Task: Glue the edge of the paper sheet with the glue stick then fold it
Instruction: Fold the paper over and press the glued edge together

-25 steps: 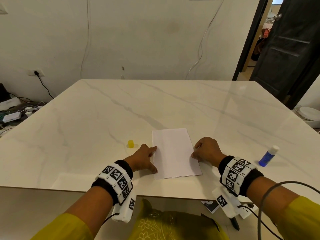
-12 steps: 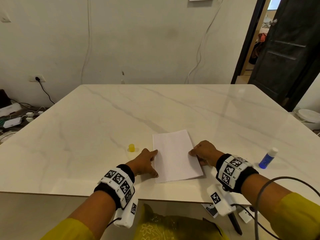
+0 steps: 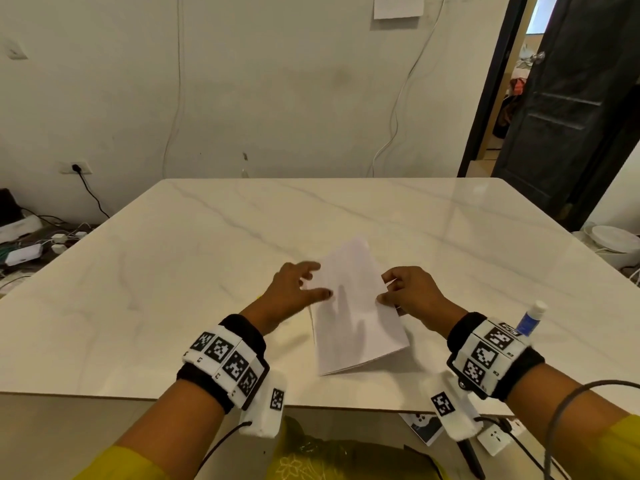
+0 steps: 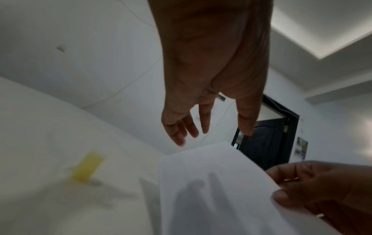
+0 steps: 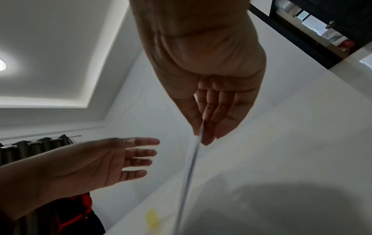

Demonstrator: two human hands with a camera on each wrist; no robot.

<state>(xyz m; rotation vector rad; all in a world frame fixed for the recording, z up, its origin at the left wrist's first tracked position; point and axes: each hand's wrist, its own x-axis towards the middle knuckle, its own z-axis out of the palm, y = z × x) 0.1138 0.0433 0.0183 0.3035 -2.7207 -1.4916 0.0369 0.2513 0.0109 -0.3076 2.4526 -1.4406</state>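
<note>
The folded white paper sheet (image 3: 353,306) is lifted off the marble table (image 3: 173,271), tilted with its far end up. My right hand (image 3: 384,292) pinches its right edge between thumb and fingers; the right wrist view shows the sheet (image 5: 191,159) edge-on in that pinch (image 5: 203,133). My left hand (image 3: 311,282) hovers at the sheet's left edge with fingers spread and straight, holding nothing, and its fingers (image 4: 187,127) stay clear above the paper (image 4: 211,182). The blue glue stick (image 3: 529,318) with a white tip stands at the right, behind my right wrist. Its yellow cap (image 4: 87,165) lies left of the sheet.
The table's near edge (image 3: 311,401) runs just below my wrists. A dark door (image 3: 568,109) stands open at the far right. Cables and power adapters (image 3: 31,244) lie on the floor at the left. A white round appliance (image 3: 613,240) sits beyond the table's right side.
The sheet lay flat on the table under both hands; now my right hand has lifted it by its right edge and tilted it up. My left hand has let go and opened.
</note>
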